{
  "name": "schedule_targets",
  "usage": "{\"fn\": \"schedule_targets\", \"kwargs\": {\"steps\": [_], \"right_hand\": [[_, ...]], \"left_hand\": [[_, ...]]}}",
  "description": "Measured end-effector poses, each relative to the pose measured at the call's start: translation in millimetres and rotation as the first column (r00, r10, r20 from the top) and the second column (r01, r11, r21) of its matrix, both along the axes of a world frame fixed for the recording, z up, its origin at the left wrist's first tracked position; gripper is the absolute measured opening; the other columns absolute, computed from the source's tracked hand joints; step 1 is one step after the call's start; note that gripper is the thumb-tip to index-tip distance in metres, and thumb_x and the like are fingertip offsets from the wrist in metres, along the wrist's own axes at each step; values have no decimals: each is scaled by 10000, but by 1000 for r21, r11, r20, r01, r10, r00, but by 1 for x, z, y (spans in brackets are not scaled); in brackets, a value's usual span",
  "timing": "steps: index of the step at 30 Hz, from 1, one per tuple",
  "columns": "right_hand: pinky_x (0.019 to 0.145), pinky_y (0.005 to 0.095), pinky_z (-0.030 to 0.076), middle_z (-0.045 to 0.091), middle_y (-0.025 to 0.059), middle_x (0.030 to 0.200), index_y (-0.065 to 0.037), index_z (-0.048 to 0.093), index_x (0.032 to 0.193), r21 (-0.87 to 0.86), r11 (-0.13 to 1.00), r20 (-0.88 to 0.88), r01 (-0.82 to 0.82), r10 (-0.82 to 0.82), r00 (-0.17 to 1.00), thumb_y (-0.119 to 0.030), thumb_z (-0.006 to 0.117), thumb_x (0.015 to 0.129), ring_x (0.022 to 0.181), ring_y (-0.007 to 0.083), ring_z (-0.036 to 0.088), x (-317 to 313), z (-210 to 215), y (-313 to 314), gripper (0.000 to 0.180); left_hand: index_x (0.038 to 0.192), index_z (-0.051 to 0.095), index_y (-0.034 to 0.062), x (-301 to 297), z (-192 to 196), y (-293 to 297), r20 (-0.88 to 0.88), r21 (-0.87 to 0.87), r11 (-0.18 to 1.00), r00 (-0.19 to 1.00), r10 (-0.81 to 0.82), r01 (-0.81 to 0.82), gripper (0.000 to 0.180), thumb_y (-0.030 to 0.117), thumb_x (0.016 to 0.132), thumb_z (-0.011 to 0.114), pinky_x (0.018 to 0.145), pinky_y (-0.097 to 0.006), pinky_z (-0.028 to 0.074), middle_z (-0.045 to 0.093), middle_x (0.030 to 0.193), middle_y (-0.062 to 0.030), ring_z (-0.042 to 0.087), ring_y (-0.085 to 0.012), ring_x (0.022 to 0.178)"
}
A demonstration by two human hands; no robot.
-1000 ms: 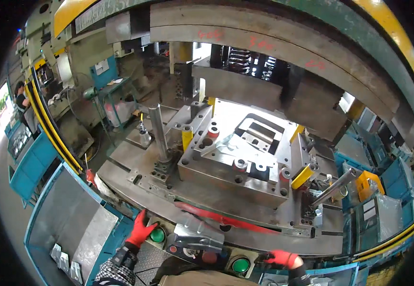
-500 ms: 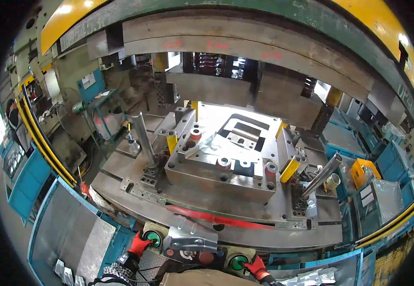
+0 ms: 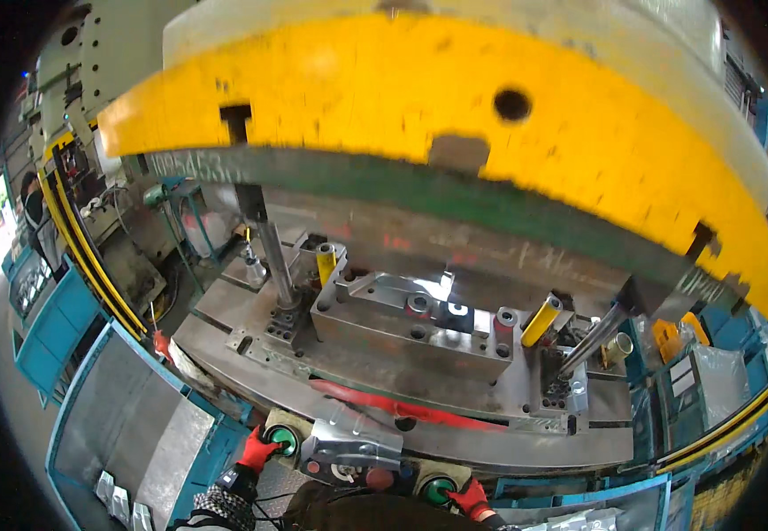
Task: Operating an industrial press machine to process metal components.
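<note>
— Fingers first: how do they stand?
— On the gloved left hand (image 3: 257, 450) they are apart, one reaching onto the left green button (image 3: 284, 440). On the gloved right hand (image 3: 470, 498) they also look apart, tips at the edge of the right green button (image 3: 438, 491). Both gloves are red; neither hand grips anything.

— What do the buttons look like, and where are they?
— Round, wide and bright green, each with a dark ring, set in a pale housing. They sit at the lower middle, on the near side of a large press, one on either side of a silver, angular metal piece (image 3: 356, 442).

— Now count for me.
— Two hands, two green buttons. Between these, two red round controls (image 3: 379, 479), one small, one larger. Above, one broad yellow press slide (image 3: 384, 84) with a green lower band hangs over one grey steel die block (image 3: 410, 343). Two steel guide posts (image 3: 276, 257) stand at its left and right, the right one looking slanted. Two yellow cylinders (image 3: 541, 320) stand by the block's ends. One red strip (image 3: 402, 407) runs along the front. At left, one blue-rimmed bin (image 3: 110, 398) shows three silver parts (image 3: 120, 504).
</note>
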State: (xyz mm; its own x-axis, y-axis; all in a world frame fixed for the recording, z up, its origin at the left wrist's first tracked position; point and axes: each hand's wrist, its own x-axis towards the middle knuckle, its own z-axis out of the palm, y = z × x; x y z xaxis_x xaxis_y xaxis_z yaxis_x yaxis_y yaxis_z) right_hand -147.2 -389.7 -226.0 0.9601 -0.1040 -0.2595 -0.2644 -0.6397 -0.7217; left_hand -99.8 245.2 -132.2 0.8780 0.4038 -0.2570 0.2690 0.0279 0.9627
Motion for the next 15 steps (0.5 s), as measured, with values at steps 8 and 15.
{"fn": "schedule_targets", "kwargs": {"steps": [8, 15], "right_hand": [[1065, 526, 508, 603, 318, 1362, 51, 527, 1387, -84, 996, -29, -40, 38, 999, -736, 864, 649, 1305, 456, 583, -4, 0, 4, 1131], [1071, 516, 508, 631, 297, 1357, 48, 535, 1404, -144, 989, -112, -17, 0, 994, -761, 853, 652, 1303, 452, 594, 0, 28, 17, 1150]], "left_hand": [[1528, 443, -69, 0, -3, 6, -27, -24, 995, 995, -95, 95, 973, 19, 702, 950, 992, -367, 583, 695, 1314, -133, 682, -213, 1165], [1522, 488, -29, -1, -26, 27, 50, 62, 995, 996, -75, 72, 973, 109, 695, 981, 1019, -389, 565, 696, 1330, -143, 672, -255, 1211]]}}
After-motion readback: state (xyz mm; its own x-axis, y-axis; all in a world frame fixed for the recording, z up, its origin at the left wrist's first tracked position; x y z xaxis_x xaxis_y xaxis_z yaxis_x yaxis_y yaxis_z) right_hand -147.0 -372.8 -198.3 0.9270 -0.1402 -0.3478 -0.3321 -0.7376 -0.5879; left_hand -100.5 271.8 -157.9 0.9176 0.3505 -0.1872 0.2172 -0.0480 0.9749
